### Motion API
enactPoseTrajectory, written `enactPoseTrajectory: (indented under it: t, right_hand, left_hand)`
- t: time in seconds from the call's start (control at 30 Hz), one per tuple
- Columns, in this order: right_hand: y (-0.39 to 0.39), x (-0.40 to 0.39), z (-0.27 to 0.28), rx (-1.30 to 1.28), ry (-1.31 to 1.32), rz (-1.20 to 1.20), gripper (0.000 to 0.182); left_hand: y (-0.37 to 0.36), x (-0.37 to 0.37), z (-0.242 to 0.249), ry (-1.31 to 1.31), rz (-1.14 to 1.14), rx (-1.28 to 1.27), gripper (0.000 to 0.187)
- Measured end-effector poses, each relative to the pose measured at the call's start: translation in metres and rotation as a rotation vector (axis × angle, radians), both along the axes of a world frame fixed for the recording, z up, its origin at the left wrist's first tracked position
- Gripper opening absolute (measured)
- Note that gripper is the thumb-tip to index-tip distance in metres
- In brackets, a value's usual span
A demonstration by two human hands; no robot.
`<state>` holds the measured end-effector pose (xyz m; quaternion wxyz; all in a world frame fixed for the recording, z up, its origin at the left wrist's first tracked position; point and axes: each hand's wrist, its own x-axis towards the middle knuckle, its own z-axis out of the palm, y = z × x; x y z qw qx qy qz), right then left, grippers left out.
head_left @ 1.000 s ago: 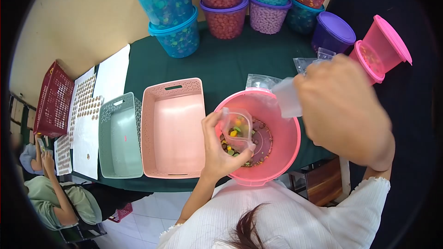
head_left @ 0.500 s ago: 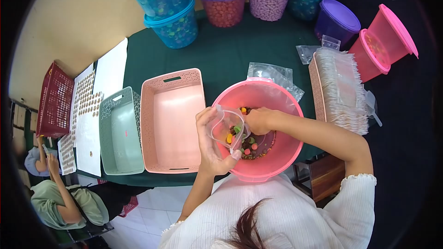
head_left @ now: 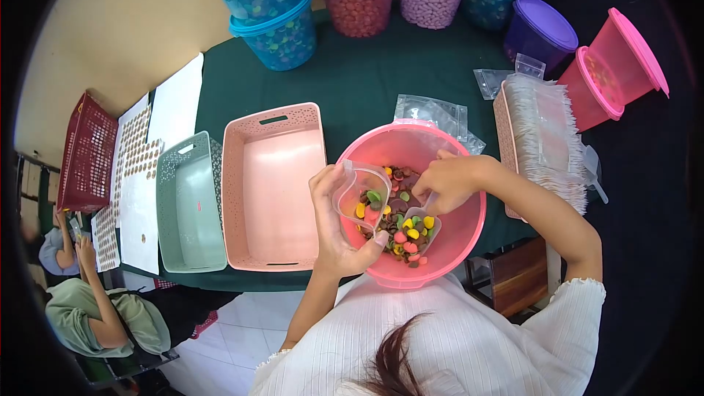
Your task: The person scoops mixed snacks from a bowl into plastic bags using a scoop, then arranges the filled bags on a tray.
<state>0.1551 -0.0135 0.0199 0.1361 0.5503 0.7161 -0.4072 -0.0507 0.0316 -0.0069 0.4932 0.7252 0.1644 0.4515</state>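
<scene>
My left hand [head_left: 336,243] grips a clear plastic pouch [head_left: 354,189], its mouth spread wide over the left side of a pink bucket [head_left: 466,238]. A few colored candies sit inside the pouch. Above the bucket's right half, my right hand [head_left: 453,182] is closed on the handle of a clear scoop [head_left: 438,235]. Yellow, pink, green and brown candies fill the scoop. More mixed candies [head_left: 402,176] lie at the bottom of the bucket, partly hidden by the scoop and pouch.
Left of the bucket stand a pink basket [head_left: 233,198] and a green basket [head_left: 166,205]. To the right, a holder carries packed clear pouches [head_left: 546,139]. Loose bags [head_left: 433,111] lie behind the bucket. Lidded candy tubs [head_left: 359,11] line the back. Other people [head_left: 110,319] sit at left.
My right hand has come up and right out of the bucket's depth, bringing the scoop into view loaded with candies. My left hand and the pouch stay nearly in place.
</scene>
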Motion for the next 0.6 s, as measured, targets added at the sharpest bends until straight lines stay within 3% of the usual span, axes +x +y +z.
enactPoseTrajectory:
  t: [0.13, 0.3, 0.53, 0.6]
  right_hand:
    - [-0.013, 0.004, 0.033, 0.201, 0.022, -0.007, 0.018]
    - [-0.036, 0.036, 0.071, 0.464, 0.140, -0.231, 0.021]
    - [-0.054, 0.052, 0.118, 0.631, 0.181, -0.400, 0.021]
    - [-0.051, 0.051, 0.124, 0.674, 0.206, -0.448, 0.022]
  left_hand:
    - [0.000, 0.001, 0.001, 0.001, 0.006, -0.021, 0.080]
    - [-0.003, 0.003, 0.010, 0.149, 0.024, 0.065, 0.078]
    - [-0.005, 0.007, 0.016, 0.180, 0.014, 0.099, 0.079]
    - [-0.005, 0.006, 0.020, 0.348, 0.013, 0.234, 0.081]
